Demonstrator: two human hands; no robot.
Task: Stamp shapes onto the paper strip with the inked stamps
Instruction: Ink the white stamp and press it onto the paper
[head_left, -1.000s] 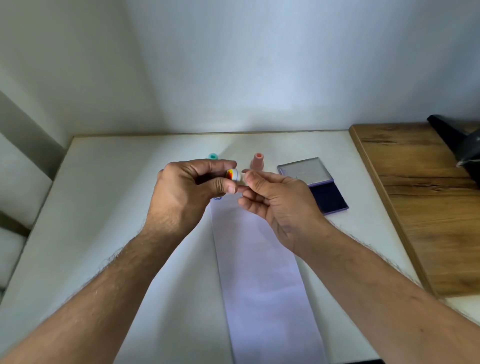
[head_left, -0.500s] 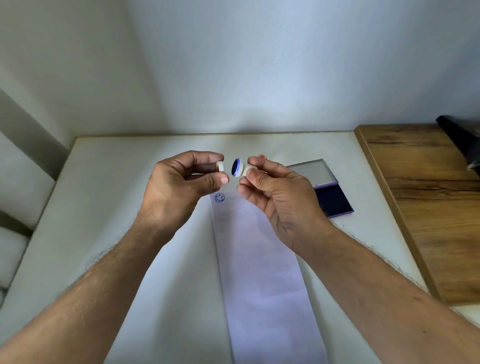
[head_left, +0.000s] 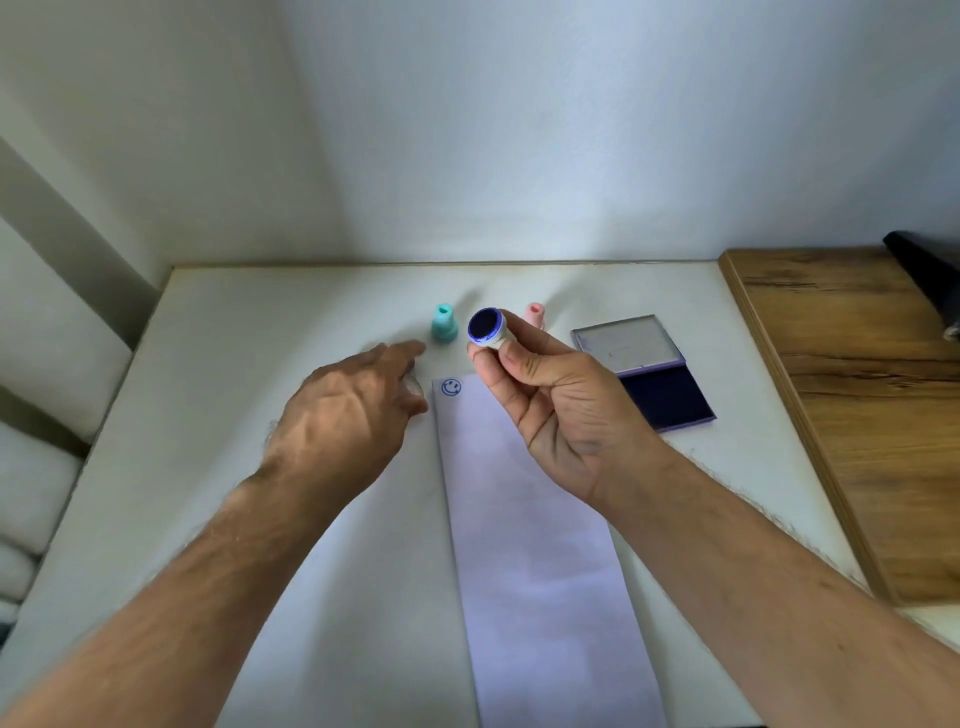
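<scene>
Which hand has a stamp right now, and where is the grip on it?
The right hand pinches the white stamp by its barrel, inked face toward the camera. The left hand appears to hold nothing.

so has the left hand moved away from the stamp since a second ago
Yes. The left hand has left the stamp and dropped left toward the table, now beside the paper strip's smiley corner, near the teal stamp.

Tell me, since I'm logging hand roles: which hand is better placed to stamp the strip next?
Right. The right hand already grips the inked stamp just above the paper strip; the left hand holds no stamp.
</scene>
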